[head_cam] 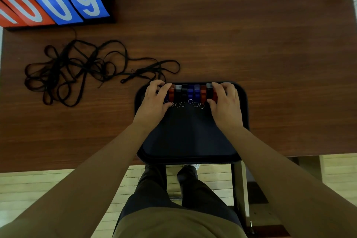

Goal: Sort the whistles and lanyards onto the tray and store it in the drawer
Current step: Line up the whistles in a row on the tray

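Head view: the left hand [156, 100] and the right hand [225, 102] each curl round one end of a row of whistles [190, 93], apparently squaring it up along the far edge of the tray [189, 137]. I count eight or nine whistles; fingers hide the ends. That part looks nearly done. Left of the tray, black lanyards [77, 67] lie tangled on the table [270, 44], uncountable and not yet sorted. No drawer shows.
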The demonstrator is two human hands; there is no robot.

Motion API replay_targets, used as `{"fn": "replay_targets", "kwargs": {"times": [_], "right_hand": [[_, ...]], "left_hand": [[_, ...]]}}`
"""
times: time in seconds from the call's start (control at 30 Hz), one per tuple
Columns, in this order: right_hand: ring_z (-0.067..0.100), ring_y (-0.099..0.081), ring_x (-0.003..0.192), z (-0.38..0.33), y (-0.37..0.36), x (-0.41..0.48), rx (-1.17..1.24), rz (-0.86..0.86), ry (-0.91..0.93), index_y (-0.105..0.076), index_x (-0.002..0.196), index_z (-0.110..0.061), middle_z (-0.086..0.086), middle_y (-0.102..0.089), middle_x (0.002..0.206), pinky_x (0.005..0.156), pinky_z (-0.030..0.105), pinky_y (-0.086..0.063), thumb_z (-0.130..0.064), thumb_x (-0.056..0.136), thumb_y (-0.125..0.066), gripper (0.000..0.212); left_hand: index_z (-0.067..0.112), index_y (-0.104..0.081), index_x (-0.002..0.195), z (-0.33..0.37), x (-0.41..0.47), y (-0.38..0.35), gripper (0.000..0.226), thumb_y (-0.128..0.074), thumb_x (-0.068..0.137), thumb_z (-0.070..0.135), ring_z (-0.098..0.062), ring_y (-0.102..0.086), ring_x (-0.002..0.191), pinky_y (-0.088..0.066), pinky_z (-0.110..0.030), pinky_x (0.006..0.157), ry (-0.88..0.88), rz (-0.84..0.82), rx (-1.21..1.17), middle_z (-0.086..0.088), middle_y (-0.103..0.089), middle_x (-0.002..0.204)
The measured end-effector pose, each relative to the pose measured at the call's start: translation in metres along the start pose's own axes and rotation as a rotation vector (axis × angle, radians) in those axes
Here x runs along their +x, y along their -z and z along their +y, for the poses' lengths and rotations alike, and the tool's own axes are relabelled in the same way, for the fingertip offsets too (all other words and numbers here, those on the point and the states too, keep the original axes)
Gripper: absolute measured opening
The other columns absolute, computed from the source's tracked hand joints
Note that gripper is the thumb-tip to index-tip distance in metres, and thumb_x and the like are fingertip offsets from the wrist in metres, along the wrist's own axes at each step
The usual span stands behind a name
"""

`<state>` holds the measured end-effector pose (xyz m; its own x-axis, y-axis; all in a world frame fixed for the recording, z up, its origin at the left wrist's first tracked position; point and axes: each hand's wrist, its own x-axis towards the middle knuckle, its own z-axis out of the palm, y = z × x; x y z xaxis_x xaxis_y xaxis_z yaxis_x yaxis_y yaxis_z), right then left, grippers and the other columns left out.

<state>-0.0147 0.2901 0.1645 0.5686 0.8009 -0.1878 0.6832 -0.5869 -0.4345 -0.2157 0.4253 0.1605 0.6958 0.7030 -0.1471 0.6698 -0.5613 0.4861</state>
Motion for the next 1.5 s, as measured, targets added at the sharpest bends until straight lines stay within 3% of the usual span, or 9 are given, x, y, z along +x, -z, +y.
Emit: {"fn": "replay_targets", "kwargs": {"times": [0.17, 0.37, 0.6, 0.87, 1.27, 1.5], "right_hand": [[0.025, -0.043, 0.125, -0.002, 0.004, -0.001, 0.034, 0.015, 0.014, -0.047, 0.144, -0.016, 0.01, -0.043, 0.134, 0.107, 0.042, -0.044, -0.028, 0.093, -0.067, 0.056], [0.025, -0.047, 0.123, 0.003, 0.003, -0.016, 0.115, 0.056, -0.06, -0.048, 0.138, -0.011, 0.01, -0.047, 0.13, 0.106, 0.04, -0.045, -0.023, 0.094, -0.067, 0.049], [0.027, -0.05, 0.121, 0.01, -0.002, -0.01, 0.074, 0.028, -0.048, -0.052, 0.137, -0.006, 0.012, -0.053, 0.128, 0.106, 0.043, -0.045, -0.017, 0.095, -0.065, 0.045], [0.029, -0.051, 0.12, 0.01, 0.001, -0.005, 0.069, 0.017, -0.044, -0.052, 0.136, -0.006, 0.013, -0.052, 0.128, 0.104, 0.042, -0.046, -0.015, 0.094, -0.065, 0.045], [0.028, -0.049, 0.121, 0.007, 0.009, -0.009, 0.088, -0.029, -0.038, -0.048, 0.141, -0.005, 0.014, -0.049, 0.129, 0.106, 0.04, -0.044, -0.021, 0.097, -0.06, 0.048], [0.029, -0.047, 0.126, -0.016, 0.035, -0.009, 0.091, -0.004, -0.046, -0.048, 0.141, -0.005, 0.015, -0.046, 0.136, 0.106, 0.042, -0.044, -0.02, 0.097, -0.055, 0.048]], "left_hand": [[0.008, -0.047, 0.142, 0.001, -0.005, -0.001, 0.065, -0.076, 0.087, 0.024, -0.026, -0.043, 0.126, -0.039, -0.032, 0.103, 0.034, 0.025, -0.016, -0.014, -0.037, 0.141], [0.008, -0.047, 0.138, -0.003, -0.025, -0.003, 0.051, -0.068, 0.093, 0.022, -0.024, -0.042, 0.128, -0.044, -0.033, 0.102, 0.159, 0.097, -0.164, -0.012, -0.038, 0.138], [0.009, -0.052, 0.136, -0.007, -0.02, -0.006, 0.046, -0.067, 0.094, 0.02, -0.022, -0.048, 0.12, -0.046, -0.038, 0.103, 0.158, 0.074, -0.178, -0.008, -0.05, 0.131], [0.01, -0.049, 0.139, 0.001, -0.021, -0.01, 0.05, -0.067, 0.093, 0.017, -0.015, -0.05, 0.111, -0.044, -0.027, 0.095, 0.214, 0.067, -0.214, -0.003, -0.055, 0.118], [0.013, -0.042, 0.147, -0.003, -0.024, -0.001, 0.054, -0.061, 0.098, 0.023, -0.017, -0.045, 0.125, -0.044, -0.033, 0.106, 0.19, 0.009, -0.24, -0.003, -0.046, 0.138], [0.017, -0.05, 0.137, -0.004, -0.042, 0.032, 0.041, -0.06, 0.098, 0.022, -0.007, -0.048, 0.113, -0.046, -0.026, 0.099, 0.237, 0.047, -0.269, 0.005, -0.047, 0.126]]}}
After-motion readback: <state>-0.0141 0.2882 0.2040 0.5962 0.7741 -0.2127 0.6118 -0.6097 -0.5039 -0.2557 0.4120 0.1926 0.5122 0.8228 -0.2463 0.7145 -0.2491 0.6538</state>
